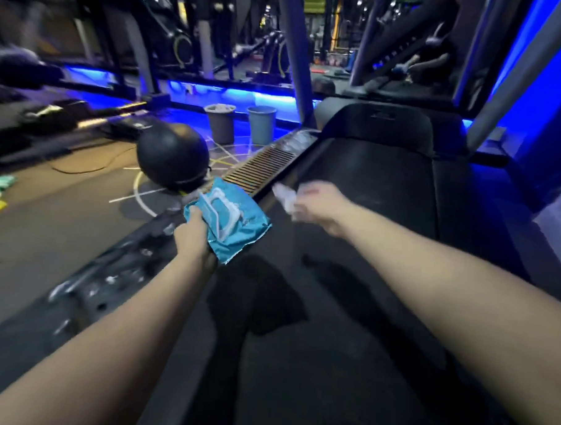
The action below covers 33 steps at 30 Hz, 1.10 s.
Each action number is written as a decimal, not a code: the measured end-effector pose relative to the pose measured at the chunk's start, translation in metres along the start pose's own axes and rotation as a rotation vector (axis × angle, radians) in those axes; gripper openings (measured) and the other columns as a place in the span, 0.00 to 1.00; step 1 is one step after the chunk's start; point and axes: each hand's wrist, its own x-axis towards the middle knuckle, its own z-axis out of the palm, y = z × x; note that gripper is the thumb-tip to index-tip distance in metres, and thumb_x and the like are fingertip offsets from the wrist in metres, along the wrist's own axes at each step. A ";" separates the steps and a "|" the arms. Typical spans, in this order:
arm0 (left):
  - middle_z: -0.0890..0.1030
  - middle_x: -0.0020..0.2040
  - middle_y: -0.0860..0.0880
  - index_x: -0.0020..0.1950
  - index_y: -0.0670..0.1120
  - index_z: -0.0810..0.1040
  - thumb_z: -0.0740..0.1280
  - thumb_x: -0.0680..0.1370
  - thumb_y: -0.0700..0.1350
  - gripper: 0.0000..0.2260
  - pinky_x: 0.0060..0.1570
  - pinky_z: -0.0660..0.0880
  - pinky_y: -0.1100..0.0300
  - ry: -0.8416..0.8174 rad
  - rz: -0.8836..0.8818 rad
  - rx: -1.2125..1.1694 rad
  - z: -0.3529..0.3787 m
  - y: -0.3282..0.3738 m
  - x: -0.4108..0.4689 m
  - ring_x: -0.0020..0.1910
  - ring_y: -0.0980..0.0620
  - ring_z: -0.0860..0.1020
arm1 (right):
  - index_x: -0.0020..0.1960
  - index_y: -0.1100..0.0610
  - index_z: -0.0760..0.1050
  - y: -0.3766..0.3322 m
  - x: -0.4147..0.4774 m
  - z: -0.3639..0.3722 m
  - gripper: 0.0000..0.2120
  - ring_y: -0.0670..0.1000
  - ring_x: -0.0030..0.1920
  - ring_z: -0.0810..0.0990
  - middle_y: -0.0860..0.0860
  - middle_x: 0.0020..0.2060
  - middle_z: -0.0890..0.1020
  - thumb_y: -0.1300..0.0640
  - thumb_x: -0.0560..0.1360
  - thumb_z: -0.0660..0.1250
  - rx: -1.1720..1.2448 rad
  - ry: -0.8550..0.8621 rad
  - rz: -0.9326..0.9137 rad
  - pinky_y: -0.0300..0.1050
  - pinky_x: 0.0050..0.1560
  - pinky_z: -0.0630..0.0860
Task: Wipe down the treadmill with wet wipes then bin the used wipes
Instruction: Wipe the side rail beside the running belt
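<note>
1. We are standing in a gym: a treadmill (379, 197) is filling the centre.
2. We are seeing exercise machines (180, 47) crowding the upper left.
3. A black ball (172, 154) is resting left of centre.

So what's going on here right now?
A person is standing over the treadmill belt. The left hand grips a blue wet wipes pack. The right hand, blurred, holds a white wipe near the left side rail. A grey bin and a blue bin stand on the floor ahead.

two bins (241, 124) left of treadmill (370, 190)
</note>
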 end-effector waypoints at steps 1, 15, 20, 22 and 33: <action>0.83 0.60 0.40 0.60 0.41 0.77 0.67 0.84 0.47 0.10 0.57 0.80 0.36 0.023 -0.010 -0.028 -0.005 0.006 0.004 0.55 0.38 0.84 | 0.73 0.55 0.69 -0.017 0.022 0.005 0.30 0.46 0.60 0.80 0.51 0.67 0.79 0.59 0.74 0.75 0.068 0.030 -0.044 0.41 0.56 0.74; 0.84 0.47 0.43 0.50 0.39 0.80 0.67 0.84 0.52 0.15 0.52 0.82 0.47 -0.245 -0.074 0.232 0.054 -0.041 -0.040 0.44 0.44 0.83 | 0.63 0.47 0.82 0.039 -0.051 -0.042 0.15 0.44 0.58 0.81 0.48 0.58 0.82 0.52 0.76 0.73 -0.147 0.204 -0.177 0.45 0.61 0.80; 0.85 0.45 0.45 0.52 0.41 0.81 0.67 0.84 0.53 0.15 0.40 0.82 0.56 -0.381 -0.108 0.312 0.115 -0.084 -0.084 0.40 0.48 0.84 | 0.52 0.47 0.85 0.065 -0.097 -0.096 0.07 0.42 0.40 0.78 0.47 0.48 0.80 0.53 0.75 0.74 -0.394 0.260 -0.299 0.30 0.45 0.72; 0.86 0.46 0.43 0.52 0.41 0.82 0.67 0.83 0.56 0.17 0.49 0.84 0.50 -0.424 -0.132 0.337 0.134 -0.103 -0.103 0.44 0.45 0.85 | 0.50 0.44 0.84 0.081 -0.109 -0.120 0.06 0.44 0.42 0.77 0.47 0.47 0.78 0.51 0.73 0.75 -0.465 0.296 -0.307 0.34 0.47 0.72; 0.86 0.57 0.38 0.65 0.41 0.82 0.65 0.81 0.58 0.23 0.63 0.78 0.36 -0.629 -0.342 0.374 0.185 -0.185 -0.177 0.56 0.36 0.85 | 0.48 0.43 0.83 0.142 -0.150 -0.201 0.06 0.46 0.40 0.75 0.46 0.43 0.71 0.54 0.74 0.73 -0.695 0.261 -0.304 0.44 0.49 0.74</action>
